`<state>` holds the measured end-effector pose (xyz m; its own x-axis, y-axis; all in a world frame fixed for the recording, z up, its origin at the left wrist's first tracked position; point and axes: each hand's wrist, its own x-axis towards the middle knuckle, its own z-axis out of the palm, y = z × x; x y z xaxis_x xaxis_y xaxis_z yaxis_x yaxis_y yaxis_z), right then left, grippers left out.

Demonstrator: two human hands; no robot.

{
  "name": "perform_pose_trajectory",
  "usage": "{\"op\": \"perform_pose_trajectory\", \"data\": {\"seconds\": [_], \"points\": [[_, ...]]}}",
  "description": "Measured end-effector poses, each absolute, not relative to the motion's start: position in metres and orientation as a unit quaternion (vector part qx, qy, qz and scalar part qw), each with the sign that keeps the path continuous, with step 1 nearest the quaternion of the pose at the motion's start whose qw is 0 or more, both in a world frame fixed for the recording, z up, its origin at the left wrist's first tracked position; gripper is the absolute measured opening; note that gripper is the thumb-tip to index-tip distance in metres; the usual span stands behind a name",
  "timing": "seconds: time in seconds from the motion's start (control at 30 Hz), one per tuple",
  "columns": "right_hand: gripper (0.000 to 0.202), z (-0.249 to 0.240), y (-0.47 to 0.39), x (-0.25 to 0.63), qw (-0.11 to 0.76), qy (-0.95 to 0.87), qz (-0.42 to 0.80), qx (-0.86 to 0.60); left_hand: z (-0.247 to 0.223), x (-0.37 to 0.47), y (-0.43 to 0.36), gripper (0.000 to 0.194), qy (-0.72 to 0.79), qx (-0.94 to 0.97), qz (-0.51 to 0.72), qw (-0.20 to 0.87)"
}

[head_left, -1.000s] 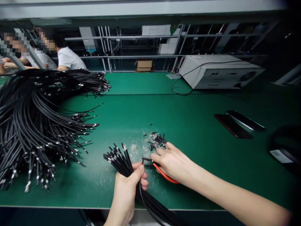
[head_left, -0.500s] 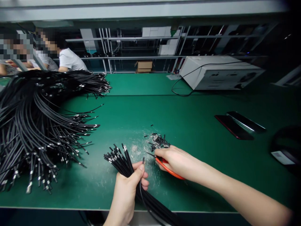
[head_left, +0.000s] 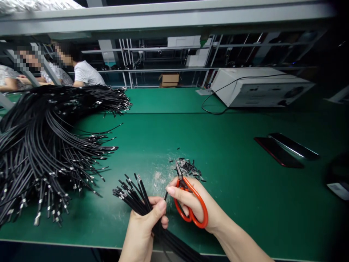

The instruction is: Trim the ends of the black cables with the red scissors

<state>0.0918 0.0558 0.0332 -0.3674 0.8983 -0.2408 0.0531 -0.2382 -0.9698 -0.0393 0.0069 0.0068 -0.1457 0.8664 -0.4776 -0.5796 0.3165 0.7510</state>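
Black cable bundle (head_left: 136,202) is running over the bench's near edge and up through my left hand (head_left: 145,218), which is curling closed around it; the ends are fanning out up-left past my knuckles. One single cable (head_left: 166,195) is sticking up apart, gripped at my left thumb. My right hand (head_left: 212,206) is wrapping half-closed around the red-handled scissors (head_left: 180,177), blades pointing away from me. Right thumb and index are also pinching that cable's tip, I think; fingertips are covering most of it.

Just beyond, short black bits (head_left: 191,168) are lying in a loose heap beside pale fuzz (head_left: 157,176) on the green bench (head_left: 231,145). Off left, a big cable pile (head_left: 35,138) is draping across, whitish near its ends. Off right, two dark slabs (head_left: 278,153) are lying close together. Farther back, a pale equipment box (head_left: 264,89) is sitting near a looping black cord (head_left: 207,100). Past the bench, a cardboard box (head_left: 169,79) is sitting open; a co-worker in a striped top (head_left: 88,72) is showing at left.
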Motion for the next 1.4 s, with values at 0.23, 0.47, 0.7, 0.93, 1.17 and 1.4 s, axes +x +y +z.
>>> {"op": "perform_pose_trajectory", "data": {"seconds": [0.23, 0.47, 0.7, 0.93, 1.17, 1.4], "points": [[0.032, 0.031, 0.054, 0.096, 0.334, -0.533, 0.650, -0.425, 0.006, -0.043, 0.002, 0.030, 0.464, 0.160, 0.563, 0.665], [0.030, 0.035, 0.072, 0.108, 0.237, -0.575, 0.702, -0.348, 0.016, -0.046, 0.002, 0.030, 0.415, 0.195, 0.508, 0.729], [0.029, 0.035, 0.081, 0.111, 0.163, -0.567, 0.745, -0.312, 0.018, -0.041, 0.003, 0.027, 0.453, 0.205, 0.494, 0.713], [0.026, 0.048, 0.059, 0.112, 0.214, -0.726, 0.401, -0.516, 0.011, -0.030, 0.004, 0.033, 0.528, 0.200, 0.551, 0.615], [0.021, 0.045, 0.033, 0.118, 0.163, -0.827, 0.088, -0.531, 0.010, -0.022, 0.008, 0.034, 0.579, 0.228, 0.575, 0.531], [0.026, 0.055, 0.047, 0.094, 0.188, -0.751, 0.258, -0.577, 0.017, -0.013, 0.008, 0.031, 0.586, 0.249, 0.568, 0.522]]}}
